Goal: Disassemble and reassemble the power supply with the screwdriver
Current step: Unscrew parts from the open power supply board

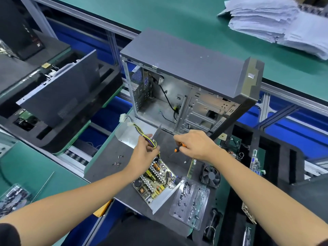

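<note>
Left hand [144,153] grips the wire bundle [152,142]; right hand [196,146] curls round the screwdriver [178,148]. Power supply [154,178] lies opened on the worktop [108,157] (board exposed). Risk: tugging wires strains solder joints; loose screws [117,161] could roll off.

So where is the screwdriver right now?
In the head view, the screwdriver is gripped in the right hand, just right of centre, above the opened power supply and below the computer case.

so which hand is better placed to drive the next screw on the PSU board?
Right, probably. The right hand already grips the screwdriver, tip angled down just above the open power supply board. The left hand is busy holding the wire bundle.
</note>
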The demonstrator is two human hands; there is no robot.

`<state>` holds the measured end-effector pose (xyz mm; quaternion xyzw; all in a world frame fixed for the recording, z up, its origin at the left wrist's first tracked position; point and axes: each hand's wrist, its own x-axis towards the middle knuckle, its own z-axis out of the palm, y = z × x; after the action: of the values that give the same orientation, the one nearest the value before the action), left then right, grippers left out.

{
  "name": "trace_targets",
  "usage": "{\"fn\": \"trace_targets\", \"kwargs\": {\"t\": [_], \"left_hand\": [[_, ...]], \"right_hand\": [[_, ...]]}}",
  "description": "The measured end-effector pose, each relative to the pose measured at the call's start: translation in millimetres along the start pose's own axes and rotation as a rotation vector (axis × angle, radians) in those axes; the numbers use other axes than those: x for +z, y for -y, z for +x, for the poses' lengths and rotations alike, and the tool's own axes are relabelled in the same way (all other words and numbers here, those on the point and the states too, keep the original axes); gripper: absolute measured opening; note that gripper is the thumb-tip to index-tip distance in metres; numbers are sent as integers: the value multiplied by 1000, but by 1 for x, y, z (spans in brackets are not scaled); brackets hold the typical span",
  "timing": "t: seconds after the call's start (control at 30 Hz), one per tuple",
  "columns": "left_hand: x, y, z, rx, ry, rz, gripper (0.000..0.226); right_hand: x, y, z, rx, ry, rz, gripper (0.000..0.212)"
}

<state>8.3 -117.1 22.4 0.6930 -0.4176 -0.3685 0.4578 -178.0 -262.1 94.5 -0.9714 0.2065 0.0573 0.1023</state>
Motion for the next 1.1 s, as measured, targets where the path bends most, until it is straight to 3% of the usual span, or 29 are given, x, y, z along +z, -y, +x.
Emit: {"fn": "trace_targets", "kwargs": {"t": [0.2, 0.37, 0.53, 0.63, 0.73, 0.83, 0.97, 1.1], "left_hand": [[0, 2, -11, 71, 78, 19, 63], [-5, 19, -27, 2, -71, -29, 54], [-12, 30, -43, -258, -333, -162, 43], [-11, 29, -46, -424, -396, -72, 43], [-7, 28, -45, -715, -457, 218, 74], [-10, 23, -49, -992, -476, 263, 107], [-16, 23, -51, -778, -594, 482, 93], [-17, 15, -48, -611, -694, 539, 87]], "right_hand": [[6, -2, 11, -39, -2, 10, 7], [8, 0, 16, -47, -7, 21, 4], [10, 0, 22, -59, -22, 27, 3], [12, 3, 27, -67, -26, 22, 3], [13, 5, 32, -86, -28, 22, 1], [13, 7, 37, -103, -28, 25, 2], [14, 9, 43, -140, -13, 27, 4], [16, 7, 46, -155, 11, 27, 2]]}}
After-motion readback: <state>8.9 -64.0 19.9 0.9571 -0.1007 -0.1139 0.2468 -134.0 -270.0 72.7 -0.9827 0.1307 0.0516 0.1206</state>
